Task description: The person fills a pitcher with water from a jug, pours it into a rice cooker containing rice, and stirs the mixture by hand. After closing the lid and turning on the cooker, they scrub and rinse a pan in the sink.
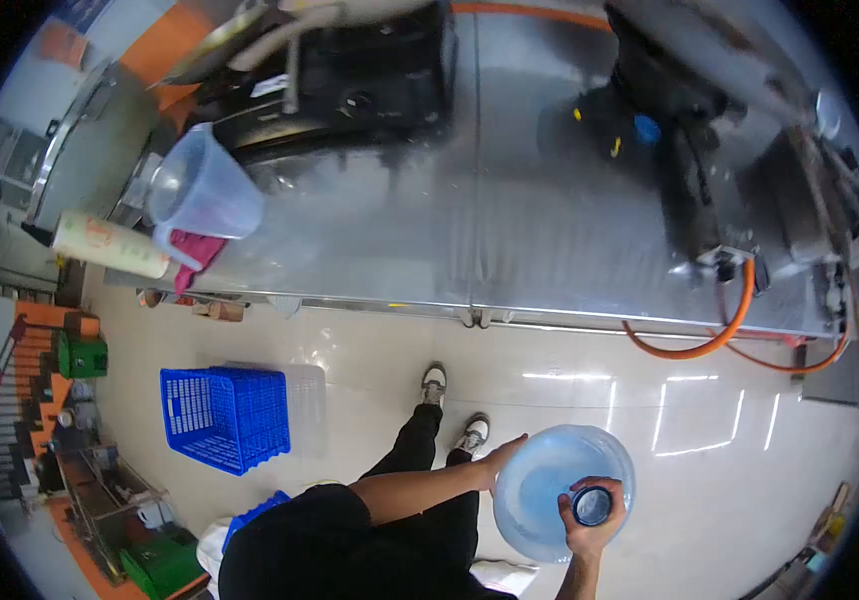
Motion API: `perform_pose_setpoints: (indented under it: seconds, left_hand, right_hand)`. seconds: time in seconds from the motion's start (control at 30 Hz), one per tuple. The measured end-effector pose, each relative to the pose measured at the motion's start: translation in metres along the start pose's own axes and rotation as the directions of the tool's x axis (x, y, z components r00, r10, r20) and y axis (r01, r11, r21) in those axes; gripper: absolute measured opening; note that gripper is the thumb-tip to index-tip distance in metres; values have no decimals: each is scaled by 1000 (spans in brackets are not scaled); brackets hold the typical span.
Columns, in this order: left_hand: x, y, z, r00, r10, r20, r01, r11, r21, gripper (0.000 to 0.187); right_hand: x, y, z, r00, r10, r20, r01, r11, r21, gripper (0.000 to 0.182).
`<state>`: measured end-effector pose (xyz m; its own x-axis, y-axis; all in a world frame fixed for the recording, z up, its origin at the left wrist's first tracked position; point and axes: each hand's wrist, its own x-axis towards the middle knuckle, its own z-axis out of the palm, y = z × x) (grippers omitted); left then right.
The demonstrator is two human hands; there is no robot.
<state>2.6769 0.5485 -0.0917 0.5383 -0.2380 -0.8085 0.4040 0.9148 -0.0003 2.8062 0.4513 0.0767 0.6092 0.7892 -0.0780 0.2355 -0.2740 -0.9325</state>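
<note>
A large, round, translucent blue water jug (534,510) is in front of my body at the lower right, seen from above with its neck up. My right hand (589,520) is wrapped around the dark-rimmed neck (591,506), thumb on one side and fingers on the other. Against the jug's left side rests my left hand (505,460), its fingers partly hidden by the curved wall. The jug's lower part is out of sight beneath its wide shoulder.
A steel counter (379,230) runs across the top, bearing a black stove (349,100) and a clear measuring jug (204,190). An orange hose (719,340) hangs off its front edge. A blue crate (224,415) stands on the tiled floor at left.
</note>
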Motion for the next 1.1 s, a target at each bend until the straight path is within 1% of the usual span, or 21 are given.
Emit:
perform_pose_setpoints:
  seconds: [0.03, 0.1, 0.13, 0.17, 0.23, 0.27, 0.3, 0.37, 0.5, 0.6, 0.67, 0.7, 0.77, 0.8, 0.9, 0.93, 0.97, 1.0, 1.03, 1.07, 1.1]
  left_hand:
    - [34, -8, -20, 1000, -15, -17, 15, 1000, 6, 73]
    - [97, -8, -64, 922, 353, 156, -345, 935, -75, 44]
    - [105, 5, -70, 953, 301, 34, -301, 953, -23, 39]
    - [120, 8, -84, 963, 265, 38, -266, 964, 23, 39]
    - [163, 37, -109, 961, 273, 40, -258, 940, -223, 40]
    - [190, 38, -134, 928, 372, -40, -374, 921, -107, 47]
    - [210, 41, -154, 926, 376, -28, -377, 923, -75, 47]
    - [233, 60, -197, 913, 401, -72, -407, 892, -197, 48]
    - [263, 88, -247, 897, 430, -106, -443, 881, -169, 49]
    - [282, 108, -268, 895, 431, -117, -446, 848, -286, 50]
    - [274, 118, -272, 899, 423, -117, -436, 830, -349, 47]
    - [316, 105, -308, 879, 434, -197, -476, 823, -310, 49]
    - [392, 82, -375, 822, 448, -353, -537, 815, -216, 55]
    - [389, 88, -374, 818, 460, -345, -547, 806, -224, 55]
    - [313, 70, -324, 716, 611, -337, -508, 788, 349, 49]
    - [283, 61, -303, 701, 652, -290, -451, 720, 528, 47]
    - [257, 54, -285, 700, 680, -216, -381, 612, 693, 46]
    - [233, 45, -263, 742, 649, -168, -376, 611, 696, 46]
    - [207, 38, -248, 741, 644, -190, -293, 565, 771, 47]
    - [178, 40, -237, 719, 660, -217, -208, 503, 839, 48]
    - [142, 35, -229, 742, 640, -200, -208, 503, 839, 48]
  right_hand:
    - [-3, 36, 6, 1000, -17, -6, 17, 1000, 15, 35]
    - [9, 107, 28, 997, -73, 12, 73, 997, -1, 35]
    - [11, 135, 37, 991, -135, 16, 136, 990, -42, 34]
    - [19, 157, 48, 998, -55, -14, 55, 997, 48, 33]
    - [34, 221, 71, 999, -20, -43, 26, 989, 144, 34]
    - [38, 243, 83, 997, -26, -78, 38, 988, 149, 34]
    - [46, 262, 96, 996, -38, -77, 52, 982, 181, 34]
    - [68, 296, 126, 991, -71, -117, 97, 966, 241, 34]
    - [99, 351, 161, 987, -154, -48, 161, 963, 218, 35]
    - [125, 372, 177, 987, -158, -8, 154, 945, 290, 35]
    - [139, 372, 190, 963, -263, 49, 252, 952, 173, 36]
    - [145, 372, 191, 958, -278, 76, 260, 947, 188, 36]
    - [161, 368, 181, 979, -130, 156, 101, 978, 181, 39]
    - [165, 358, 171, 958, -105, 267, 76, 990, 116, 42]
    - [164, 315, 134, 935, -58, 351, 58, 998, 11, 39]
    - [161, 291, 117, 931, -214, 296, 279, 940, -197, 31]
    - [157, 256, 96, 948, -178, 263, 245, 937, -248, 31]
    - [155, 211, 66, 978, -148, 147, 180, 955, -238, 26]
    - [158, 162, 42, 992, -121, 37, 126, 967, -220, 21]
    - [174, 104, 29, 962, -253, -103, 209, 924, -320, 17]
    - [196, 44, 28, 900, -382, -211, 268, 865, -425, 13]
